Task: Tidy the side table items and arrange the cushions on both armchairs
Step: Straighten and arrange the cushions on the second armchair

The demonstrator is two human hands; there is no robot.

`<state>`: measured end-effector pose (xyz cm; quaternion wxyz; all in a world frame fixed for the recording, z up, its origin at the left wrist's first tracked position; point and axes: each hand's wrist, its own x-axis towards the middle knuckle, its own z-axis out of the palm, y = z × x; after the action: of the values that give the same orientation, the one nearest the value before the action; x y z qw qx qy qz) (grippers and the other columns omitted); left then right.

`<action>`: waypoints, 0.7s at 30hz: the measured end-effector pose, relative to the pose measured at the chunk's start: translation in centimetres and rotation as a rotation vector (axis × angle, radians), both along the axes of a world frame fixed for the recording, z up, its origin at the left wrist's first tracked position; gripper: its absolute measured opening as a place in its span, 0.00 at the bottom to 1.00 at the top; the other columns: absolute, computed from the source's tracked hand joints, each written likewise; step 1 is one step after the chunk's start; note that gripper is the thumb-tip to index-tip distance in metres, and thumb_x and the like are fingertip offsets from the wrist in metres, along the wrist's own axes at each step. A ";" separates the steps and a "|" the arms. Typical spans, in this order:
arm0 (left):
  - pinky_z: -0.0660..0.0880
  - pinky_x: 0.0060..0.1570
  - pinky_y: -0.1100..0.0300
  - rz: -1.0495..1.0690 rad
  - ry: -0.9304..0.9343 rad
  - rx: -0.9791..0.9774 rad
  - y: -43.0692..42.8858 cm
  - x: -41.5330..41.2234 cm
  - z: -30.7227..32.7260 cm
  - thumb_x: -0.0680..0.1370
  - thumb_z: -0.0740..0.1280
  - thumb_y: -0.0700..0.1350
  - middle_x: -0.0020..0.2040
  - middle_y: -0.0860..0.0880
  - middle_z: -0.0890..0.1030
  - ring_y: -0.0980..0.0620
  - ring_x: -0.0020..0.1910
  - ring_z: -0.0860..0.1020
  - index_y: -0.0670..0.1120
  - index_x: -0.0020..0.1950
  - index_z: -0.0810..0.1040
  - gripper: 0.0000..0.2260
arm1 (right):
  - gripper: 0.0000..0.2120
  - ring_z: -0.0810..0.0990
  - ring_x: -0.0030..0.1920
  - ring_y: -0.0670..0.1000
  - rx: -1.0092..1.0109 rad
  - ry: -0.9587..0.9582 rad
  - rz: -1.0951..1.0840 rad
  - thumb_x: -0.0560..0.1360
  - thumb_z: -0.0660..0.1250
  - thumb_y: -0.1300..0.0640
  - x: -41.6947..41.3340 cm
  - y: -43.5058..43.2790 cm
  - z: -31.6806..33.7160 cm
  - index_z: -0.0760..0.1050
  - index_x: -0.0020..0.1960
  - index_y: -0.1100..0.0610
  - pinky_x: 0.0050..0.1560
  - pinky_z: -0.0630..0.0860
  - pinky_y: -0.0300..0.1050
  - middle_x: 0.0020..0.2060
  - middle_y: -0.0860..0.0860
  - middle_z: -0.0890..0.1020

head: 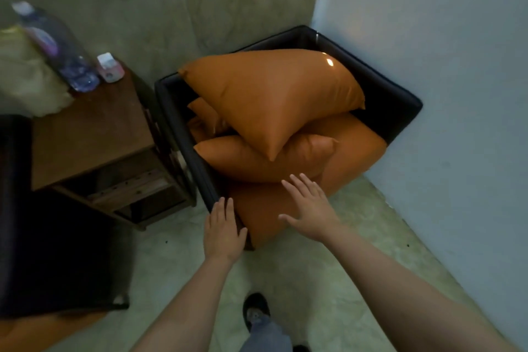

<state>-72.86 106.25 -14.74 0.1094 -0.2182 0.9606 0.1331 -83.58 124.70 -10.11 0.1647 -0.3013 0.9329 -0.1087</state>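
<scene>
A black armchair point(394, 100) stands in the corner, piled with orange cushions. The top cushion point(271, 94) lies tilted across a second one point(251, 160), above the orange seat cushion point(265, 208). My left hand point(224, 227) rests flat at the front of the chair's left arm, beside the seat cushion's corner. My right hand point(310, 208) hovers open over the seat cushion, fingers spread, holding nothing. A wooden side table point(91, 134) to the left carries a plastic bottle point(57, 46) and a small pink-and-white container point(110, 67).
A yellowish cloth point(25, 77) lies at the table's back left. A second dark armchair point(43, 237) with an orange cushion point(37, 331) fills the lower left. A blue wall point(443, 94) closes the right side. My shoe point(255, 311) stands on the pale floor.
</scene>
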 end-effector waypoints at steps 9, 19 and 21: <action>0.44 0.74 0.52 0.106 0.003 -0.003 0.2 0.2 -3.4 0.78 0.57 0.61 0.78 0.47 0.38 0.47 0.77 0.39 0.48 0.77 0.38 0.38 | 0.43 0.37 0.76 0.49 0.025 -0.102 0.116 0.72 0.65 0.37 -0.9 -2.0 -4.8 0.45 0.78 0.47 0.74 0.38 0.48 0.78 0.47 0.46; 0.54 0.73 0.49 0.118 0.129 -0.142 4.9 -2.3 -8.4 0.73 0.67 0.59 0.76 0.42 0.60 0.44 0.76 0.57 0.41 0.76 0.58 0.38 | 0.47 0.37 0.76 0.50 0.026 -0.100 0.313 0.70 0.68 0.39 -5.1 0.5 -9.5 0.44 0.78 0.48 0.76 0.41 0.50 0.78 0.47 0.45; 0.56 0.73 0.49 0.107 0.106 -0.163 6.2 -3.0 -10.7 0.73 0.67 0.59 0.75 0.42 0.62 0.44 0.75 0.58 0.41 0.76 0.59 0.38 | 0.47 0.38 0.76 0.50 0.014 -0.078 0.342 0.70 0.68 0.39 -5.9 1.4 -11.7 0.44 0.78 0.48 0.76 0.41 0.50 0.78 0.47 0.45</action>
<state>-75.86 112.42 -25.41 0.0333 -0.2702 0.9596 0.0716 -89.47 126.07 -21.82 0.2191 -0.4499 0.8617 -0.0840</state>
